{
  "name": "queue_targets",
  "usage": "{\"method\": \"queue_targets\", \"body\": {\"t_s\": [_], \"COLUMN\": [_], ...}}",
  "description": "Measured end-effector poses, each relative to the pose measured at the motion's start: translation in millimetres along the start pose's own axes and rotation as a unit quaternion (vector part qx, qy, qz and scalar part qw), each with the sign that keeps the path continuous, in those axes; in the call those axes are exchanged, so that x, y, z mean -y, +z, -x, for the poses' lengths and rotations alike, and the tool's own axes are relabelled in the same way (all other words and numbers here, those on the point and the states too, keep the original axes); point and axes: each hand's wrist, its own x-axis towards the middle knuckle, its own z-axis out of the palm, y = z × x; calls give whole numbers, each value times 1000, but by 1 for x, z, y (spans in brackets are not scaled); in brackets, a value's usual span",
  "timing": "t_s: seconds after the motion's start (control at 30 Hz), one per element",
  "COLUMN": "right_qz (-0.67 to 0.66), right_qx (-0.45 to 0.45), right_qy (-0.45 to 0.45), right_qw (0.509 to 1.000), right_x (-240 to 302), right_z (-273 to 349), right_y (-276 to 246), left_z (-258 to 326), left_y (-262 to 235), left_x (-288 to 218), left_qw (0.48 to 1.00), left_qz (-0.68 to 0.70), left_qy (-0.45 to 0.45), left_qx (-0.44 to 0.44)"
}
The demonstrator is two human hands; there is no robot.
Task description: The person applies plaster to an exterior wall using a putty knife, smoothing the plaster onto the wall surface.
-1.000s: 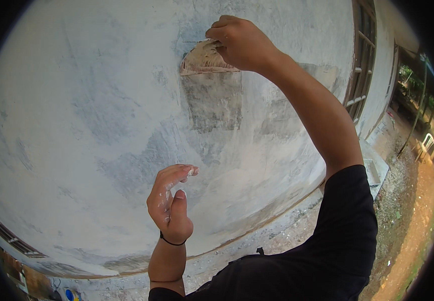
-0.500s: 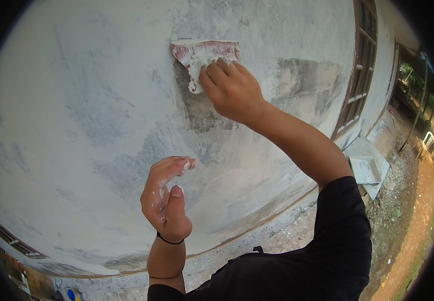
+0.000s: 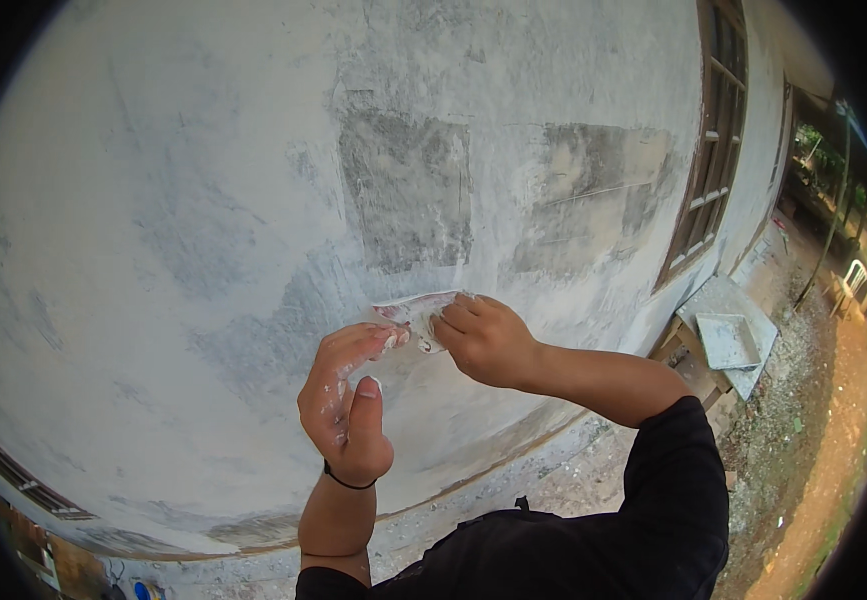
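Observation:
My right hand (image 3: 491,342) grips a wide, flat putty spreader (image 3: 419,309) smeared with white paste, its reddish blade showing in places. The spreader's long edge is against the whitish plastered wall (image 3: 223,190), just below a dark grey rectangular patch (image 3: 408,190). Close to its left end is my left hand (image 3: 341,395), with fingers curved and thumb held apart. White paste coats those fingertips and speckles the palm, and a black band circles the wrist. Nothing solid shows in the left hand.
Another grey patch (image 3: 593,190) lies farther right on the wall, before a brown-framed window (image 3: 710,150). At right, a square whitish tray (image 3: 728,342) rests on a board over a wooden stand. Beyond are gravelly ground (image 3: 783,440) and a white chair (image 3: 854,276).
My right hand has drawn the spreader down the wall, uncovering the dark patch. My left hand has shifted slightly right, and the two hands are now close together.

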Motion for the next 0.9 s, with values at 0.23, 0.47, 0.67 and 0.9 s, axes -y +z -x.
{"method": "queue_targets", "body": {"t_s": [0.23,0.47,0.67,0.9], "right_qz": [-23,141,128,232], "right_qx": [100,-106,-88,-197], "right_qy": [56,-1,-29,-40], "right_qw": [993,984,987,952], "right_x": [-73,-121,-106,-91], "right_z": [-86,-170,-201,-145], "right_y": [-29,-66,-126,-56], "left_z": [2,6,7,8], "left_y": [-2,-15,-23,-17], "left_x": [-5,-4,-8,-3], "left_qw": [1000,999,999,999], "left_qz": [5,-19,-18,-22], "left_qy": [2,-7,2,7], "left_qx": [-7,-25,-37,-22]}}
